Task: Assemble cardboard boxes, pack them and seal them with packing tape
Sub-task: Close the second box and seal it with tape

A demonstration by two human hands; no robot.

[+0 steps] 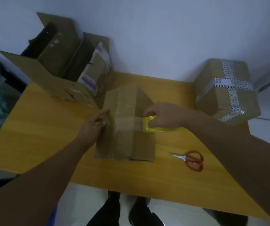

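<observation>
While L hand [95, 126] steadies box [126, 124], R hand [162, 115] grips tape roll [149, 125].

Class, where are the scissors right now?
The scissors lie on the table, right of the box being taped, below the right hand.

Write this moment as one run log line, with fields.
step: taping box | left hand: steadies box side | right hand: holds tape roll on box | scissors: unused on table
</observation>
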